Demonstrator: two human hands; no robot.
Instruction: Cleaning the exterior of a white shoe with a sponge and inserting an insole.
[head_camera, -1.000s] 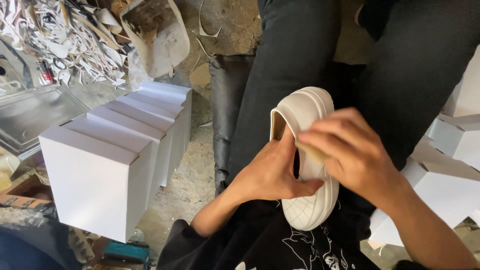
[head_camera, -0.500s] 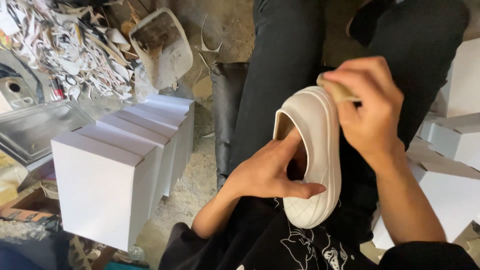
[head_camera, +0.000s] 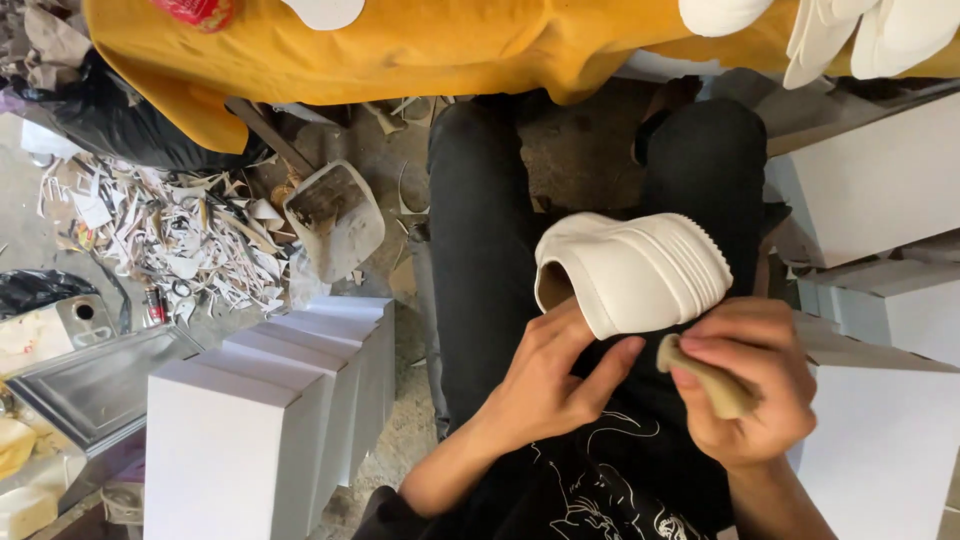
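**A:** ok, head view, what's the person got in hand?

**B:** a white shoe (head_camera: 632, 272), slip-on kind with a ribbed sole edge, lying on its side across the lap on the dark trousers (head_camera: 480, 240); the opening faces the person's left, the sole edge faces right; the left hand (head_camera: 545, 385) is at the opening end, thumb tucked at the rim of the opening, index finger stretched out under the shoe's lower edge; so those fingers are loosely curled round the heel end, steadying it rather than squeezing

**A:** and the other one?

**B:** right hand (head_camera: 745, 390) sits just below the shoe, near its sole side; its fingers are closed round a small tan block (head_camera: 705, 380), looks like a rubber or crepe eraser sort of thing; one rounded end pokes out by the thumb, close to the shoe, can't tell if it's actually touching

**A:** what's lying around?

**B:** on the person's left, a row of plain white boxes (head_camera: 270, 400) standing side by side on the floor; past them a heap of white offcuts and scraps (head_camera: 170, 235), with a grubby plastic scoop-shaped container (head_camera: 335, 220) beside it; a grey metal tray (head_camera: 100, 385) at the left edge; more white boxes (head_camera: 880, 190) stacked on the right side; along the top a yellow cloth (head_camera: 420, 45) draped over a desk, with white sole pieces (head_camera: 870, 30) on it
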